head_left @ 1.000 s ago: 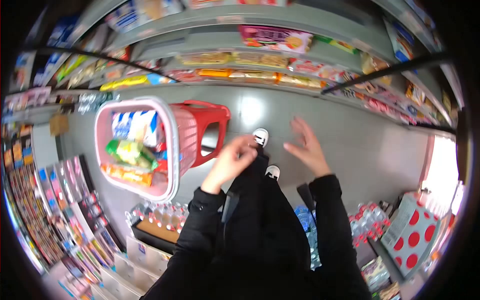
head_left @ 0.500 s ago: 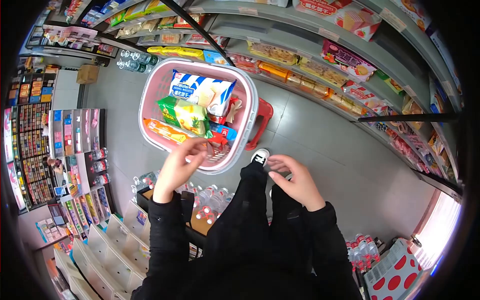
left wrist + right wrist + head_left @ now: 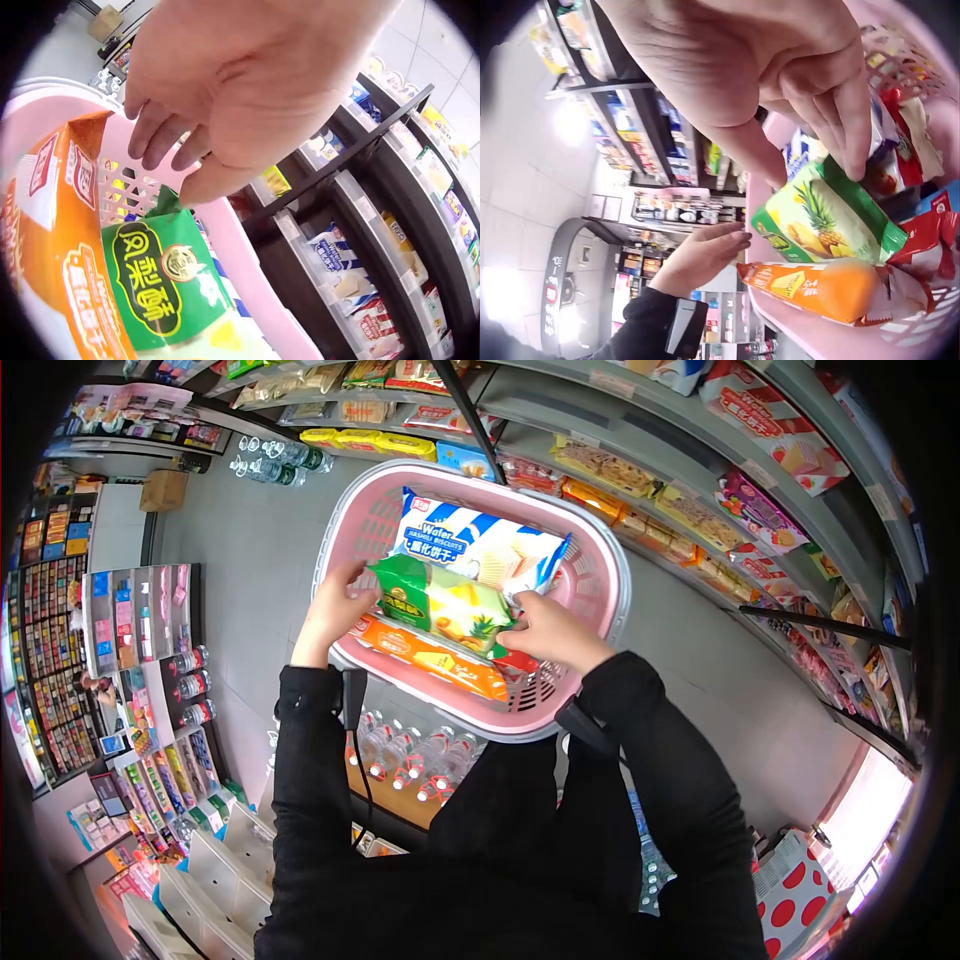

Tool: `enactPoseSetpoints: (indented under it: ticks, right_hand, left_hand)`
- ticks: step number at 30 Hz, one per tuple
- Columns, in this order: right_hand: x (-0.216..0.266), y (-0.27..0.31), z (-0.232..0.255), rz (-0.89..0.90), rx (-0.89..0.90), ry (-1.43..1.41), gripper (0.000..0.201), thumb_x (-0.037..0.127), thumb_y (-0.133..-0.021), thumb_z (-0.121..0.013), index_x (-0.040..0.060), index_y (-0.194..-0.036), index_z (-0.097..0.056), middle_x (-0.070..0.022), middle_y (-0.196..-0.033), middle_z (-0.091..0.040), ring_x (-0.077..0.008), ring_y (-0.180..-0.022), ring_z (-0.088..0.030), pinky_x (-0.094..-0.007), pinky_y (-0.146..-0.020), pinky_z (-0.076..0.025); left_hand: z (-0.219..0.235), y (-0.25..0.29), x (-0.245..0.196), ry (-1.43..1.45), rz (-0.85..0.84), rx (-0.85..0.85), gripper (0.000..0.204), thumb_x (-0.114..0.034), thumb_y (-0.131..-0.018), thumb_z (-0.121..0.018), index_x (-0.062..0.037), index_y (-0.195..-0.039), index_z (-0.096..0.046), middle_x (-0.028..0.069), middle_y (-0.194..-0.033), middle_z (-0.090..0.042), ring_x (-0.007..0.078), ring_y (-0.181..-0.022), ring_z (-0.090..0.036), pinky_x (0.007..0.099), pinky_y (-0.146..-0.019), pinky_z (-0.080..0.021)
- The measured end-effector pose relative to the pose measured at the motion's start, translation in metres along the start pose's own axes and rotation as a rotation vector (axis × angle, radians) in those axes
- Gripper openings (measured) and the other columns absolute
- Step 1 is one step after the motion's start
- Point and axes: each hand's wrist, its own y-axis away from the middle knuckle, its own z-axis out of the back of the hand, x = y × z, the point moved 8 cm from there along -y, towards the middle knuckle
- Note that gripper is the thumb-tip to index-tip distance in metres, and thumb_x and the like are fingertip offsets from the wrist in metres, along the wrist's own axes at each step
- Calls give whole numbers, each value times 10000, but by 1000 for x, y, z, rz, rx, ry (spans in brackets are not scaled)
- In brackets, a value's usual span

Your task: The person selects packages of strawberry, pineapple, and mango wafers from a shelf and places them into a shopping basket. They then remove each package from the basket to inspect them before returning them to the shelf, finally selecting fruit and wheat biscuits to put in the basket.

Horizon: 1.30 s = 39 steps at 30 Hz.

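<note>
A pink basket [image 3: 603, 595] holds a green snack pack [image 3: 440, 605] lying over an orange pack [image 3: 435, 660], with a blue-and-white wafer pack [image 3: 470, 545] behind. My left hand [image 3: 350, 578] reaches over the left rim, fingers straight, at the green pack's left end. In the left wrist view, my left hand [image 3: 169, 146] hovers loosely above the green pack [image 3: 161, 289] and the rim [image 3: 240, 247]. My right hand [image 3: 517, 624] grips the green pack's right end. In the right wrist view, its fingers [image 3: 847, 142] curl over the green pack [image 3: 821, 225], above the orange pack [image 3: 817, 289].
Snack shelves [image 3: 700, 510] run along the right and far side. Crates of bottled water [image 3: 410, 755] stand just under the basket by my legs. Display racks [image 3: 140, 620] line the left, with a cardboard box [image 3: 163, 490] beyond and a red-dotted white box [image 3: 800, 880] at bottom right.
Both hands have moved from near my legs up into the basket. The left reached the green pack's left end, and the right took hold of its right end. The basket fills more of the view.
</note>
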Motion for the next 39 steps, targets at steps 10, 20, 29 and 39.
enactPoseSetpoints:
  ticks: [10,20,29,39]
  right_hand:
    - [-8,-22,-12,-39,10,-117,587,179,-547,-725,-17,-1059,-515,-216,-920,-577,-293,-860,-565,-331,-758,-431]
    - [28,6,23,184,-273,-99,418,247,-601,-717,-35,-851,-536,-175,-799,-555,-271,-749,-553,-342,-647,-429]
    - [59,128,129,606,-634,-417,453,224,-675,-697,-6,-1030,-536,-138,-997,-497,-232,-951,-497,-305,-796,-409]
    - [-111,291,160,348,-696,-1059,478,44,-791,-554,-39,-1211,-341,-117,-1149,-461,-178,-1092,-433,-311,-919,-352]
  left_hand:
    - [-35,-21,17,589,138,403,499,-42,-723,-628,40,-1163,-408,128,-919,-573,160,-831,-568,245,-676,-468]
    - [10,-18,-10,554,-17,101,387,57,-757,-529,60,-1131,-431,118,-1005,-551,162,-910,-547,246,-764,-449]
    - [55,20,-155,816,-283,-193,463,-46,-753,-604,46,-1164,-413,125,-1048,-546,168,-947,-529,270,-843,-402]
    - [-131,52,-309,857,-185,205,296,-103,-751,-633,27,-1001,-542,54,-838,-599,99,-753,-546,236,-689,-437]
